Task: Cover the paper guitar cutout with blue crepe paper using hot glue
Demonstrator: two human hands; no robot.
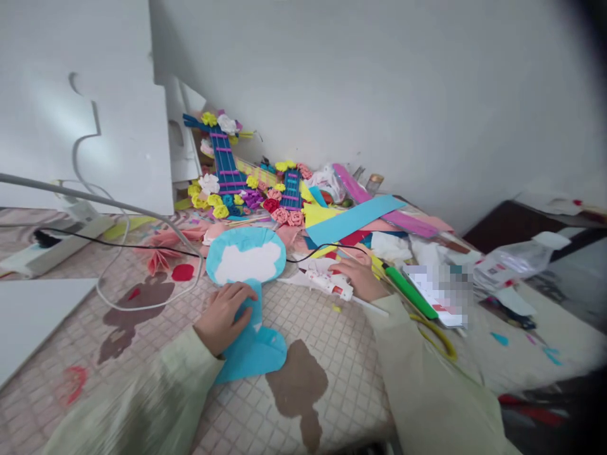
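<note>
The person's left hand lies palm down with loosely bent, slightly spread fingers on the narrow middle of a blue guitar-shaped cutout, which lies on the worktop with a white shape on its upper end. The right hand is at a white glue gun just right of the cutout, its fingers bent over the gun, though I cannot tell how firmly they close. Beside it lies a green-handled tool, and 2 flower-trimmed guitar shapes stand near the wall.
</note>
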